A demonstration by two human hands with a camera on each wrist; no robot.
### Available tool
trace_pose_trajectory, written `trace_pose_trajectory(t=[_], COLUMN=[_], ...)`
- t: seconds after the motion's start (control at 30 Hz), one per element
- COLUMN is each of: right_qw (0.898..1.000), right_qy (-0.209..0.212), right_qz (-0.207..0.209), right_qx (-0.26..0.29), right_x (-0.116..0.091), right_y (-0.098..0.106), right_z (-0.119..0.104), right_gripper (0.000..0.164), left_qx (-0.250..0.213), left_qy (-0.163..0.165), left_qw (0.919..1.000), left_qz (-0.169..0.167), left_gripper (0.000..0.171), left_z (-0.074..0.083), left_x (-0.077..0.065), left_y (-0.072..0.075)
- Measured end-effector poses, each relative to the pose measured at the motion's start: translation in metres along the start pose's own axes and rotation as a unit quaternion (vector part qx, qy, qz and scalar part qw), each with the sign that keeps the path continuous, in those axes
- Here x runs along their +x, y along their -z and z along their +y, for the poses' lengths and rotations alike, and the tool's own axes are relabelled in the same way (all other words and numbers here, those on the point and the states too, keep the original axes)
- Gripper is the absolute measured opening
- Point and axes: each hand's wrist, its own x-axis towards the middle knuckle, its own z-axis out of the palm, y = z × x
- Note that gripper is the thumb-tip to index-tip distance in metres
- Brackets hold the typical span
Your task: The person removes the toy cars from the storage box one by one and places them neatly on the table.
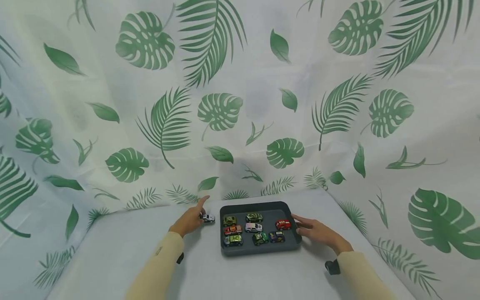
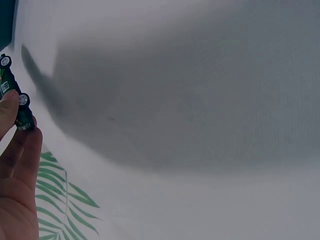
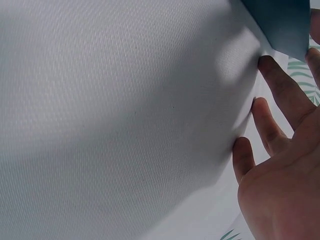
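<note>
My left hand (image 1: 190, 220) pinches a small toy car (image 1: 208, 218) between thumb and fingertips, left of the tray; one finger points up and away. Close up in the left wrist view, the toy car (image 2: 11, 95) shows a dark side and white-hubbed wheels. The grey rectangular tray (image 1: 262, 251) lies on the white surface with several toy cars in it, among them a red car (image 1: 283, 224), an orange car (image 1: 233, 230) and a white car (image 1: 253, 227). At the tray's right side rests my right hand (image 1: 318, 231), its fingers spread and fairly straight against the wall.
A white cloth (image 1: 123, 254) covers the table under the tray. Behind and on both sides hangs a white curtain (image 1: 255, 121) printed with green leaves, meeting the table's back edge just beyond the tray. Each wrist wears a small black camera (image 1: 332, 267).
</note>
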Motion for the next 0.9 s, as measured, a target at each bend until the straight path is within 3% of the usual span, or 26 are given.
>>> trace_pose_trajectory(t=[0.23,0.47,0.73,0.9], right_qw=[1.000,1.000,1.000,1.000], right_qy=[0.004,0.009,0.005,-0.013], right_qz=[-0.006,0.004,0.007,0.009], right_qx=[-0.002,-0.003,0.004,0.002], right_x=[0.001,-0.003,-0.005,-0.004], right_y=[-0.004,-0.001,0.001,0.000], right_z=[0.002,0.002,-0.003,-0.002], right_gripper=[0.065,0.065,0.064,0.065], left_qx=[0.001,-0.002,0.008,-0.014], left_qy=[0.035,0.023,0.029,0.037], left_qw=[0.9994,0.9997,0.9995,0.9992], left_qz=[-0.006,-0.002,0.005,-0.006], left_gripper=[0.090,0.089,0.086,0.088], left_z=[-0.002,0.001,-0.003,-0.006], left_x=[-0.001,0.000,-0.003,-0.002], left_y=[-0.008,-0.013,-0.016,-0.014])
